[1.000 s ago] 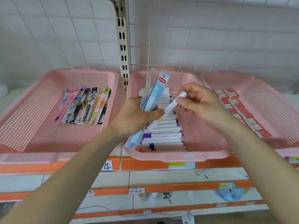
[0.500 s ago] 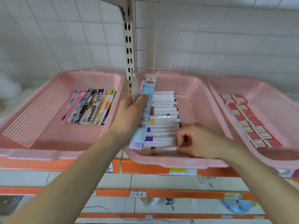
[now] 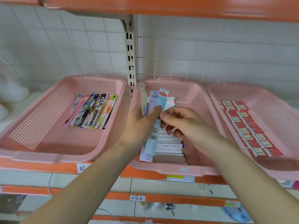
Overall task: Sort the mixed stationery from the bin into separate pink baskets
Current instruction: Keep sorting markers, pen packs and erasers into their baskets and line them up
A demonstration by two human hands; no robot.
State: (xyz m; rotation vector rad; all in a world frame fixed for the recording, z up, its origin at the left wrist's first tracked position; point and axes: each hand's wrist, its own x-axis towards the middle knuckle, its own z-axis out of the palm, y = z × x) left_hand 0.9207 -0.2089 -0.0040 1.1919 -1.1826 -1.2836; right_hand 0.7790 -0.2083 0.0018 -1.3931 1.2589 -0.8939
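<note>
Just a pair of bare arms in the shot, really. The left hand (image 3: 139,126) and right hand (image 3: 186,125) are uncovered, and the left forearm (image 3: 90,183) and right forearm (image 3: 252,183) stay bare right down to the bottom edge. Slim arms, smooth-looking. The nails (image 3: 169,131) on the right hand look short and plain, I think, but it's too blurry to be sure.

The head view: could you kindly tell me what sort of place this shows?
Probably a stationery shop or stockroom: orange-edged metal shelves with handwritten paper labels, holding pink perforated plastic baskets of packaged pens and small red boxes.
</note>
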